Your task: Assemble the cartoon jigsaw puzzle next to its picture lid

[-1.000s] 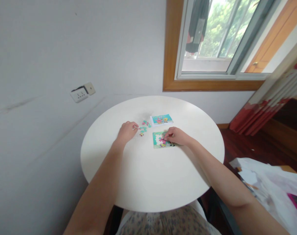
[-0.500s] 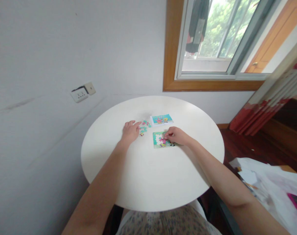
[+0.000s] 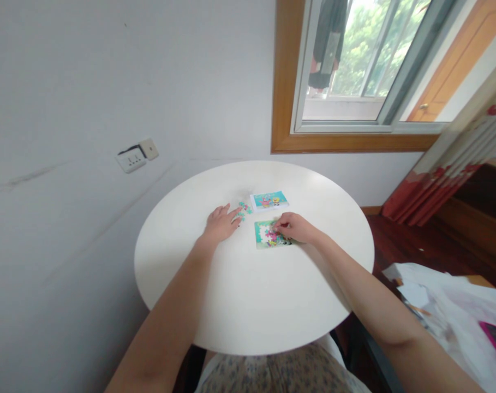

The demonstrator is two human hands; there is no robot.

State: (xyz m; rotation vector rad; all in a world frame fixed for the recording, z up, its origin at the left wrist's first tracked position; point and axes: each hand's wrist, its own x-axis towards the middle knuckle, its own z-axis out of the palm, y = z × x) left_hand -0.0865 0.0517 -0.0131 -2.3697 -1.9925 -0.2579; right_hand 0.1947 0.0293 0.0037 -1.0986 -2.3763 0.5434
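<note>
A small green puzzle board (image 3: pixel 263 236) lies near the middle of the round white table (image 3: pixel 251 305), partly filled with colourful pieces. My right hand (image 3: pixel 297 228) rests on its right part, fingers curled and pinched on a piece at the board. My left hand (image 3: pixel 221 222) lies flat to the left, fingers stretched out over the loose teal and pink pieces (image 3: pixel 243 208). Behind the board lies a picture card (image 3: pixel 269 200) with cartoon figures.
The table stands against a white wall with a socket plate (image 3: pixel 132 158). A wood-framed window (image 3: pixel 354 76) is behind, a red-hemmed curtain (image 3: pixel 448 174) to the right. White paper or plastic and a pink item (image 3: pixel 495 341) lie at lower right.
My left hand has opened from a loose fist and slid right over the loose pieces, covering most of them. My right hand has stayed on the puzzle board.
</note>
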